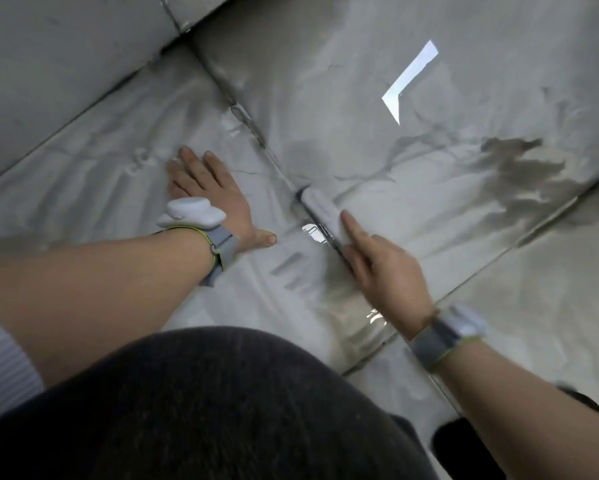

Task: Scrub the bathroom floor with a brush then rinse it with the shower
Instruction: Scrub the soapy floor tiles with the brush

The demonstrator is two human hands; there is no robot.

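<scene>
Gripped a blurred, half-hidden white plastic brush (320,211) in the right hand (388,268), forefinger extended along it. Pressed the left hand (209,192), fingers flat, on glossy wet grey marble-veined floor tiles (412,188).

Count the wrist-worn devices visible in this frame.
2. One white device sits on the left wrist, near the hand flat on the wet floor; one device on the right wrist, behind the hand holding the brush.

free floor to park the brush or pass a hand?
Bare tile beyond the brush, past the right hand, up to the dark wet patch. Also between the left hand and the wall. Crowded along the grout line between the hands.
</scene>
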